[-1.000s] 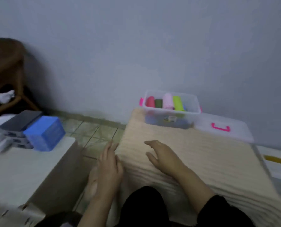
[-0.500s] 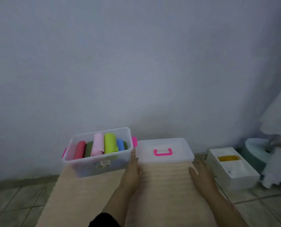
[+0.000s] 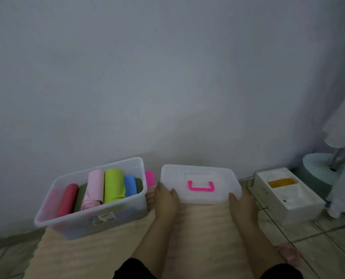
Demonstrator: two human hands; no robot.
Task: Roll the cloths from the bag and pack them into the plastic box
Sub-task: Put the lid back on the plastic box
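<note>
A clear plastic box [image 3: 46,210] stands on a beige mat [image 3: 111,252] at the left, against the wall. Inside it lie several rolled cloths side by side, among them a red roll [image 3: 68,199], a pink roll [image 3: 94,188], a lime green roll [image 3: 113,185] and a blue roll [image 3: 130,185]. To the right lies the box's clear lid [image 3: 199,186] with a pink handle [image 3: 200,186]. My left hand [image 3: 164,198] grips the lid's near left corner and my right hand [image 3: 242,202] grips its near right corner. No bag is in view.
A white open carton [image 3: 288,198] with a yellow insert sits on the tiled floor at the right. Behind it stands a pale round base [image 3: 316,168] under hanging white fabric [image 3: 344,127]. A bare wall runs close behind everything. My foot [image 3: 290,256] rests at the mat's right edge.
My view swung right from a low table with a blue box to the plastic box and lid. Both hands left the mat and now grip the lid's near corners.
</note>
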